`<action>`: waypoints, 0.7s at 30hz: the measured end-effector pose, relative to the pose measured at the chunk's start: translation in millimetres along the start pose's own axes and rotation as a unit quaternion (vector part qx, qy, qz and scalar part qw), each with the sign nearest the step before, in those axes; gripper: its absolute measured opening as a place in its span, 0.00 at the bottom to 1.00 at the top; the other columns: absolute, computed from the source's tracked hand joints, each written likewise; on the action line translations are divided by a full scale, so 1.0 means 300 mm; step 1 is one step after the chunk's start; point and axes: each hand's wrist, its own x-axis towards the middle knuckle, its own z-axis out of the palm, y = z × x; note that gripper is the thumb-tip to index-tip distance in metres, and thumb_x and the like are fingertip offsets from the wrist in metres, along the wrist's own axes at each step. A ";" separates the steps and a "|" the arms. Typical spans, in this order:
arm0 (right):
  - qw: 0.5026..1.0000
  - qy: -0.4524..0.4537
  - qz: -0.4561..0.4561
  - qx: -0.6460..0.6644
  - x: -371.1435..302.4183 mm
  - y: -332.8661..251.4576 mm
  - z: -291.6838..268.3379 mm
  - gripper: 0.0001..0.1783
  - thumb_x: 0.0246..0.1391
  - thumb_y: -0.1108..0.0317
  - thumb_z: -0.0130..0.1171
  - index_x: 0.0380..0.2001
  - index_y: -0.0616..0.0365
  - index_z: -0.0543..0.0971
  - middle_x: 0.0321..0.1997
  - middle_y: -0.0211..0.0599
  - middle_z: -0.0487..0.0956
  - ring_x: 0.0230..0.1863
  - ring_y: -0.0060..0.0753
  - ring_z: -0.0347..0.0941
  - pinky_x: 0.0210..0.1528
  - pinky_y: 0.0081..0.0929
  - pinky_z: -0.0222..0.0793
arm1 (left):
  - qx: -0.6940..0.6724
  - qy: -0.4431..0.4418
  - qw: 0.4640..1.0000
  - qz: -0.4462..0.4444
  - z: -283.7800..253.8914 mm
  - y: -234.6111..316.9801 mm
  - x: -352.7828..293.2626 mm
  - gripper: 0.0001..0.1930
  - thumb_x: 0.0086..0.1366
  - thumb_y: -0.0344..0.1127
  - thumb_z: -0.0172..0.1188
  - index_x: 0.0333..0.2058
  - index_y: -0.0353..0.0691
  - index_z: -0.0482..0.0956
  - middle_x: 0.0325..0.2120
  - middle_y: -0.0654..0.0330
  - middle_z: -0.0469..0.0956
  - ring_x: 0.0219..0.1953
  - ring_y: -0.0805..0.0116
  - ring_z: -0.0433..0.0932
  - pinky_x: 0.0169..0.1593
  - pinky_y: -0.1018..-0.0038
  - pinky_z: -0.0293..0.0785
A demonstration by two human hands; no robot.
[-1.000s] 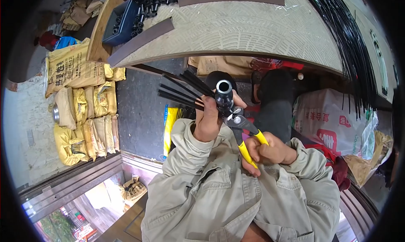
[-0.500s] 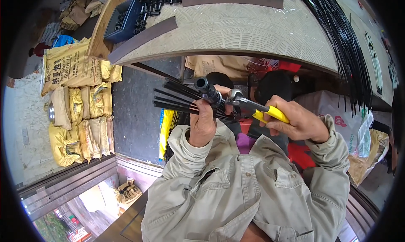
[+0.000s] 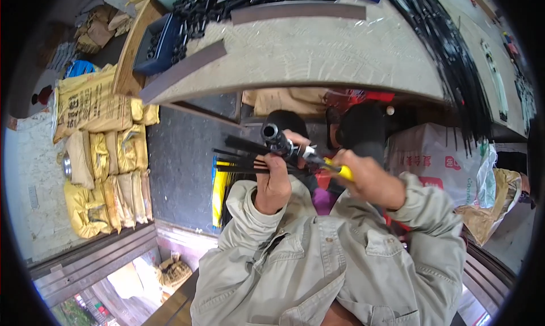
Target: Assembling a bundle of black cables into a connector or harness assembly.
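Observation:
My left hand (image 3: 273, 185) is closed on a short black tubular fitting (image 3: 272, 134), its open round end facing up. A bunch of thin black strips (image 3: 243, 154) sticks out leftward from the same grip. My right hand (image 3: 370, 181), slightly blurred, is wrapped round the yellow-handled pliers (image 3: 344, 171). The metal head of the pliers is beside the lower part of the fitting, near my left fingers. Blur and fingers hide whether the jaws touch the fitting or a strip.
A table (image 3: 318, 59) stands ahead, with black fittings (image 3: 210, 8) heaped at its far left. Beside them sits a blue bin (image 3: 154, 45). Long black strips (image 3: 448, 59) hang over the right side. Yellow sacks (image 3: 93, 107) line the left; a white bag (image 3: 423, 150) lies right.
My right hand has moved left and a little down, turning the pliers so less of their handles shows. My left hand keeps its hold and has dropped slightly in the picture.

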 end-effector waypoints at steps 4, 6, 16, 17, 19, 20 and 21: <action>0.990 0.019 0.044 0.134 0.062 0.056 -0.003 0.11 0.40 0.73 0.64 0.27 0.62 0.73 0.26 0.37 0.70 0.28 0.36 0.69 0.29 0.27 0.65 | -0.036 0.154 0.987 -0.021 0.010 -0.054 0.031 0.33 0.65 0.61 0.31 0.37 0.33 0.70 0.28 0.58 0.71 0.28 0.71 0.69 0.34 0.76 0.66; 0.986 0.097 0.007 0.135 0.118 0.086 -0.055 0.08 0.39 0.74 0.65 0.24 0.61 0.75 0.27 0.35 0.72 0.30 0.33 0.70 0.33 0.27 0.66 | -0.113 0.273 0.955 -0.024 -0.004 -0.075 0.054 0.33 0.65 0.61 0.30 0.38 0.34 0.71 0.24 0.59 0.72 0.28 0.69 0.69 0.35 0.75 0.66; 0.855 0.226 0.225 -0.410 0.733 0.401 -0.507 0.16 0.46 0.55 0.59 0.25 0.58 0.77 0.33 0.41 0.72 0.38 0.47 0.72 0.36 0.40 0.67 | -0.029 0.058 0.998 0.013 0.028 -0.133 0.065 0.31 0.67 0.57 0.31 0.36 0.30 0.70 0.18 0.57 0.69 0.20 0.70 0.67 0.27 0.76 0.63; 0.853 0.192 0.206 -0.440 0.765 0.446 -0.521 0.15 0.46 0.56 0.59 0.26 0.57 0.77 0.35 0.41 0.72 0.37 0.47 0.72 0.36 0.40 0.67 | -0.038 0.059 0.997 0.010 0.023 -0.138 0.074 0.31 0.67 0.57 0.31 0.36 0.30 0.70 0.18 0.57 0.68 0.20 0.70 0.67 0.27 0.76 0.63; 0.848 0.135 0.189 -0.477 0.812 0.511 -0.523 0.12 0.45 0.59 0.61 0.28 0.57 0.78 0.36 0.41 0.71 0.38 0.46 0.72 0.37 0.39 0.67 | -0.054 0.061 0.997 0.008 0.010 -0.154 0.084 0.31 0.66 0.57 0.32 0.36 0.30 0.70 0.17 0.57 0.68 0.21 0.70 0.67 0.28 0.76 0.64; 0.849 0.132 0.188 -0.476 0.827 0.525 -0.512 0.12 0.45 0.59 0.61 0.28 0.57 0.78 0.36 0.41 0.71 0.38 0.46 0.72 0.37 0.39 0.67 | -0.054 0.064 0.997 0.007 0.003 -0.157 0.086 0.31 0.66 0.57 0.32 0.36 0.30 0.70 0.17 0.57 0.68 0.21 0.70 0.67 0.28 0.76 0.64; 0.851 0.127 0.188 -0.474 0.839 0.537 -0.503 0.12 0.45 0.60 0.61 0.28 0.57 0.78 0.36 0.40 0.71 0.38 0.46 0.72 0.38 0.39 0.67 | -0.053 0.067 0.996 -0.002 -0.001 -0.157 0.090 0.31 0.66 0.57 0.32 0.36 0.30 0.70 0.17 0.57 0.68 0.21 0.70 0.67 0.28 0.76 0.64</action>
